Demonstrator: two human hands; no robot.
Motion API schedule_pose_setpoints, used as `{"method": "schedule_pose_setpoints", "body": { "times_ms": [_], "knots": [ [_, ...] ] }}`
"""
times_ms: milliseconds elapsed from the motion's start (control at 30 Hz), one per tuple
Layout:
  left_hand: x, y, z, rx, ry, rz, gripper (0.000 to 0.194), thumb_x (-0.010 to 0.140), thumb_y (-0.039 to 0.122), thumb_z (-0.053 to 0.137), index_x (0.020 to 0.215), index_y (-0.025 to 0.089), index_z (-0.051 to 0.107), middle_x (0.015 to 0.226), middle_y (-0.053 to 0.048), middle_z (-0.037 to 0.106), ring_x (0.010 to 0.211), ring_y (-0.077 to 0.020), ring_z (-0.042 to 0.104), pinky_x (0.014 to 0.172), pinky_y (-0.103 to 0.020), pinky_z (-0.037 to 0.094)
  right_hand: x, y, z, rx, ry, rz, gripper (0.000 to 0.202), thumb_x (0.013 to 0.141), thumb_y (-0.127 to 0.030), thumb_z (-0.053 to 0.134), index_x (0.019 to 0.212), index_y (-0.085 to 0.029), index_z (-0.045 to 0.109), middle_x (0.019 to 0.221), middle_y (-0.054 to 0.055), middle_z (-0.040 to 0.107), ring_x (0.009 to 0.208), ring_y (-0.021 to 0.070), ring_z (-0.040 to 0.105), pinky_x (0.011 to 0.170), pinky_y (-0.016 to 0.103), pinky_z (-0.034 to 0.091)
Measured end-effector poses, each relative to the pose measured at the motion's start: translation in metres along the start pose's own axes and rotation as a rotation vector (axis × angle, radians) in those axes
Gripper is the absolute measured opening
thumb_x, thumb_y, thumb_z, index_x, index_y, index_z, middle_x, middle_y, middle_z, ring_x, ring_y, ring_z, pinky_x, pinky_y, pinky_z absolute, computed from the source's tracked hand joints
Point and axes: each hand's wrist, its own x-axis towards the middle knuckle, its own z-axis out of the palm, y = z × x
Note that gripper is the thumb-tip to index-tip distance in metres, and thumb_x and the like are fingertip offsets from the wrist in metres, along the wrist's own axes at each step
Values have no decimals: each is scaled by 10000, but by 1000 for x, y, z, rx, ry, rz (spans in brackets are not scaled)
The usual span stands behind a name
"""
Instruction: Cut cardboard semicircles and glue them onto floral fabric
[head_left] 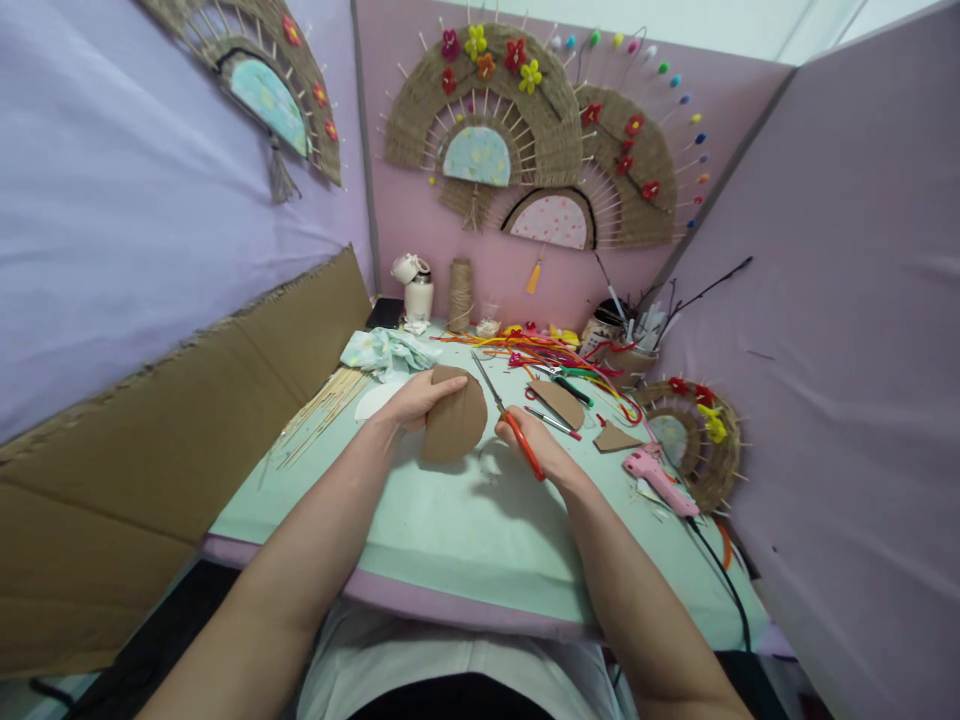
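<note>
Head: cardboard [456,420] (curved) in left grip [418,398]

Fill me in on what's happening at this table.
A person's left hand holds a rounded piece of brown cardboard above the pale green tabletop. The right hand holds orange-handled metal scissors, with the blades beside the cardboard's curved edge. Further right, a half-round brown cardboard piece and a pink glue gun lie on the table.

Matt cardboard half-disc [455,420], glossy scissor handles [529,452]
</note>
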Motion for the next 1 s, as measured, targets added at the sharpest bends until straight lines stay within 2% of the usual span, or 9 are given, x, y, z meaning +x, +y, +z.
{"method": "schedule_pose_setpoints", "body": {
  "times_ms": [133,333,500,1000],
  "knots": [
    [1,0,1,-7,15,40,477,587,477,823,906,160,661,889,-59,712,829,-219,644,744,-320,468,-2,-5,-2,-31,-54,7,244,808,-450,504,776,-216,442,727,-32,534,663,139,483,616,245,352],
    [3,-1,-1,13,57,70,485,569,449,835,916,156,665,899,-61,716,851,-226,645,774,-331,477,-3,-6,-3,-90,-47,39,264,789,-460,561,815,-217,460,755,-22,565,674,149,496,609,242,338],
    [3,-1,0,18,49,75,444,552,412,848,871,152,682,862,-61,722,814,-224,652,759,-330,481,-4,-3,-3,-152,-16,32,275,772,-450,607,833,-218,473,792,-16,587,659,139,469,579,231,309],
    [3,-3,4,33,51,99,432,557,417,842,873,163,694,877,-57,725,818,-223,648,738,-315,479,-7,-7,-3,-304,30,33,397,812,-614,553,872,-225,502,750,19,601,637,160,470,551,243,257]
  ]
}}
